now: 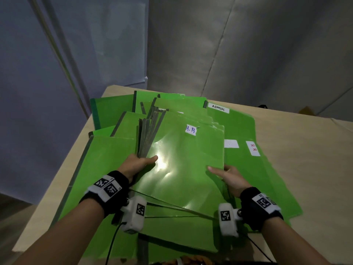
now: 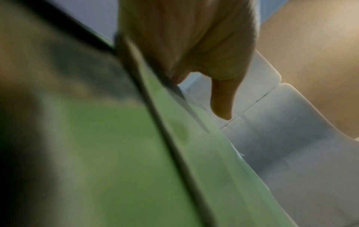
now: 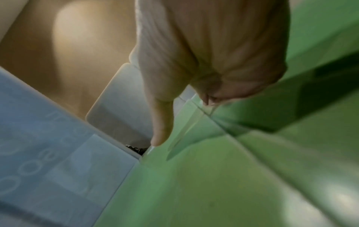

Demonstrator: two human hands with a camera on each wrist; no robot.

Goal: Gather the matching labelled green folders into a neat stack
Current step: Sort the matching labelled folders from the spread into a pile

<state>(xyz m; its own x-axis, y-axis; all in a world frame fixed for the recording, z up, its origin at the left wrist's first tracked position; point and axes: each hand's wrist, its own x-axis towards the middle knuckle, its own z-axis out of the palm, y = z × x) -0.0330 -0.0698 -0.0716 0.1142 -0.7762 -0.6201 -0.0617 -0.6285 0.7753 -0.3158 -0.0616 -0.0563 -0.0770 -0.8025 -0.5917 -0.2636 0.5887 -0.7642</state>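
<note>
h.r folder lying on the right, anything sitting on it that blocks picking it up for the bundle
Partly. The held bundle, gripped by the left hand and right hand, overlaps the left side of the loose H.R folder. Its H.R label and right half lie uncovered.

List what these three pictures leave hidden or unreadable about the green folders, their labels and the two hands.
- Head view: labels of the folders beneath the held H.R stack, covered by it.
- Head view: writing on the white label, too faint.
- Head view: left hand fingers, under the stack.
- Wrist views: right hand grip, blurred.
</note>
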